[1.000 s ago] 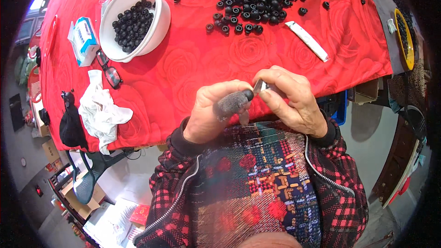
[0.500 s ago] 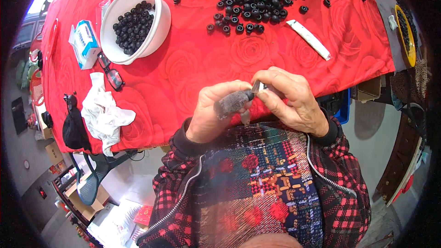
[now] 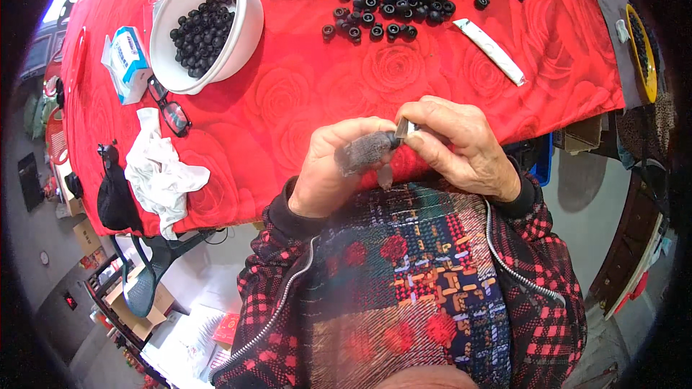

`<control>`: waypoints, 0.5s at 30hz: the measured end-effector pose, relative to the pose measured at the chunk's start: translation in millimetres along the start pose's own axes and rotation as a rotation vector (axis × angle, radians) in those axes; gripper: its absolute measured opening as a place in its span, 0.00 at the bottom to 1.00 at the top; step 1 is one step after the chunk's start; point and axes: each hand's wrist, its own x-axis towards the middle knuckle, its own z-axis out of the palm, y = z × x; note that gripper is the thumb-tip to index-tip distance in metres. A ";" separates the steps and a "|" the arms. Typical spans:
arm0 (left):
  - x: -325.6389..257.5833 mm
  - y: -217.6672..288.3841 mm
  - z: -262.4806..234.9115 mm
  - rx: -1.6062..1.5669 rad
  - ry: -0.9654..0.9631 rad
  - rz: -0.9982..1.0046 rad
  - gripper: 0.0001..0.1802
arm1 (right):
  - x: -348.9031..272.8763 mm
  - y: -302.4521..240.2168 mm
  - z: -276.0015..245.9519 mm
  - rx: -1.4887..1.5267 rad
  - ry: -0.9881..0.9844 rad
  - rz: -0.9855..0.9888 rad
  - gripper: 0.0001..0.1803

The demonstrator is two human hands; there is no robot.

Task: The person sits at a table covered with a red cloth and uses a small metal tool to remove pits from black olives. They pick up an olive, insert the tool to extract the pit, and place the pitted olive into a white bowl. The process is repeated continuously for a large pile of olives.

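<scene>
My left hand (image 3: 324,162) is closed in front of my body, thumb and fingers pinching a small round black part (image 3: 393,141). A dark grey covering (image 3: 365,153) wraps one of its fingers. Pinched between the thumb and fingers of my right hand (image 3: 467,145) is a small metal blade (image 3: 402,129), its edge against the black part or very close to it. My fingers hide most of both things. Farther off, many similar black parts (image 3: 395,3) lie heaped on the red cloth, and more fill the bottom of a white bowl (image 3: 249,36).
On the red rose-patterned tablecloth (image 3: 393,65) lie a long white packet (image 3: 490,52), eyeglasses (image 3: 174,117), a crumpled white cloth (image 3: 166,180) and a blue-and-white pack (image 3: 128,65). A yellow-rimmed container (image 3: 651,79) stands at the far right. A chair (image 3: 148,281) is at the lower left.
The view has shifted slightly, so the table things sit a little higher. My hands keep nearly the same pose, with the blade still at the black part.
</scene>
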 end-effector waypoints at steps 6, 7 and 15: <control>-0.7 1.1 4.2 0.015 0.035 -0.012 0.14 | 0.6 7.6 6.6 -0.061 0.066 -0.068 0.09; -0.2 1.7 4.8 0.021 0.048 -0.008 0.14 | 1.9 7.6 7.1 -0.101 0.079 -0.091 0.10; 2.1 2.5 3.9 -0.061 0.109 0.005 0.15 | 6.1 4.9 10.5 -0.094 0.187 -0.027 0.09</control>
